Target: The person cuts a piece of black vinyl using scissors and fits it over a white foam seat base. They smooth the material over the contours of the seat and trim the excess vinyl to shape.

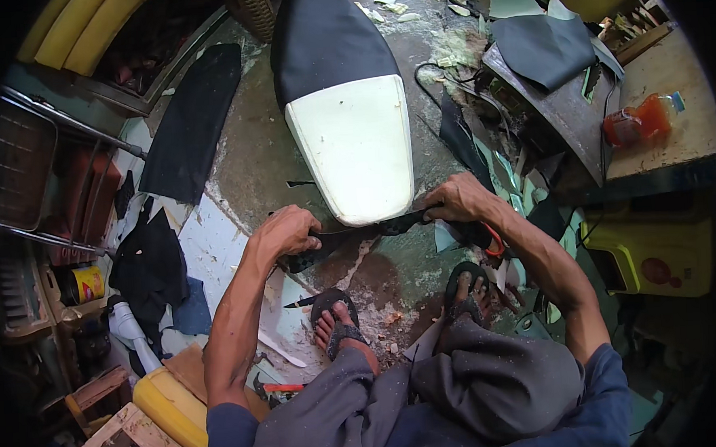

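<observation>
A long motorcycle seat point(350, 143) lies on the floor in front of me, pointing away. Its far part is wrapped in a black cover point(324, 43), while the nearer part is bare white foam point(354, 143). Fingers closed, my left hand point(292, 229) grips a dark strip of cover material point(327, 251) just left of the foam's near end. My right hand point(458, 198) pinches the same dark material on the right side, close to the foam's corner. Between the hands the material runs along and below the foam's near edge; part of it is hidden under my fingers.
A black sheet piece point(195, 123) lies to the left. An orange-handled tool point(494, 241) is beside my right forearm. Near my left foot are a dark pointed tool point(301, 302) and a red-handled tool point(281, 387). At right, a bottle point(644, 119) lies on a wooden top.
</observation>
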Demonstrator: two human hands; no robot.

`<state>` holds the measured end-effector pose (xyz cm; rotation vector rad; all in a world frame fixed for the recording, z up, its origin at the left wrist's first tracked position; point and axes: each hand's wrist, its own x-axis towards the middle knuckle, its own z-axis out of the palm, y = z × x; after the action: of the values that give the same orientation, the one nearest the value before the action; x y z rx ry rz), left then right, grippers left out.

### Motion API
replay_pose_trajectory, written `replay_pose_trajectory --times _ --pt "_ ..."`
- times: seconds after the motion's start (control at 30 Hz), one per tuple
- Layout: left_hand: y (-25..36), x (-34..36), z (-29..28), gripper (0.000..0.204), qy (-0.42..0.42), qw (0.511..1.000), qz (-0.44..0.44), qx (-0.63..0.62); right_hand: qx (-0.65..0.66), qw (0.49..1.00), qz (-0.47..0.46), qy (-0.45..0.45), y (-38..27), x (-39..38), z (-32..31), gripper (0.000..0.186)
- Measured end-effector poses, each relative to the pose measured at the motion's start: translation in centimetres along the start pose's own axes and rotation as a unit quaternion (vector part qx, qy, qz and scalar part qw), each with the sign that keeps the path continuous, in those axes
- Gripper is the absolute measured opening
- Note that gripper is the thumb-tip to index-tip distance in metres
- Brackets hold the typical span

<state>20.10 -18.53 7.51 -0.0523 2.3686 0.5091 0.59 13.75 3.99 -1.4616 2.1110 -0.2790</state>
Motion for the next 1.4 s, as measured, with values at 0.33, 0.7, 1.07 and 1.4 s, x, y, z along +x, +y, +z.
replay_pose_trajectory --times 0.33,0.7,1.07,1.4 --pt "-0.4 0.4 -0.1 0.027 0.043 0.999 -0.005 0.003 -0.001 1.000 0.001 0.020 0.6 0.8 0.2 0.028" --pt "-4.1 3.0 -2.3 0.022 0.080 0.990 0.024 0.113 0.004 1.000 0.020 -0.024 6.6 4.2 -3.7 0.039" --pt "-8.5 5.9 -7.1 0.034 0.135 0.970 -0.027 0.199 -0.044 0.992 0.039 -0.111 8.8 9.5 -9.6 0.034" --pt "-10.4 10.4 -4.5 0.038 0.288 0.945 -0.077 0.136 -0.078 0.996 0.048 0.002 11.7 14.5 -12.0 0.020"
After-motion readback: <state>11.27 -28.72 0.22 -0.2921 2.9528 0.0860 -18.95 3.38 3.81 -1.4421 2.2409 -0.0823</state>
